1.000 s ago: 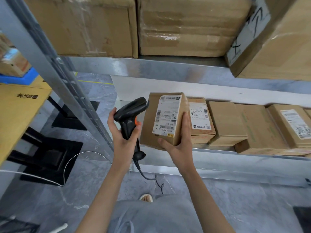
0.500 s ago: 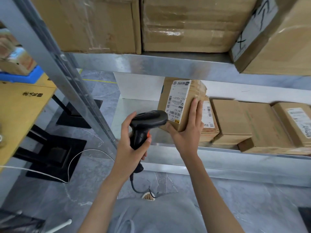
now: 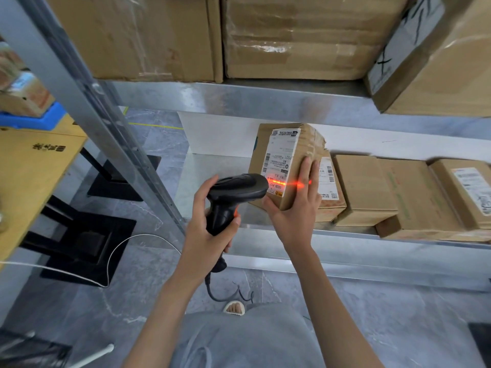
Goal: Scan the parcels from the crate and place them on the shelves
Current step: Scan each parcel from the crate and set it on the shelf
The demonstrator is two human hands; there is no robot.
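The left hand, nearest the camera, has its fingers wrapped round the handle of a black scanner, whose cable trails down below the wrist. The scanner's nose sits just beside the near end of the parcel, and a red scan line falls across the lower part of the parcel's white label and spills onto the fingers of the right hand.

That spill is the first risk: if the beam sits low or the fingers creep over the barcode, the read may fail and the parcel could be shelved unscanned. The second is the hold itself. The right hand's grip is a fairly wide span, palm under the parcel's near lower corner, thumb on the label side and fingers laid flat up its right face. It cradles more than it clamps, so a tilt toward the scanner could, I judge, let the box slide off.

The parcel is tipped up on end at the front of the lower shelf; whether its far edge rests on the shelf I cannot tell. Just right of the parcel, a row of shelved boxes lies flat, the nearest touching or almost touching it. Above the parcel, large cartons fill the upper shelf. Well left of it, a yellow tabletop carries a blue crate.
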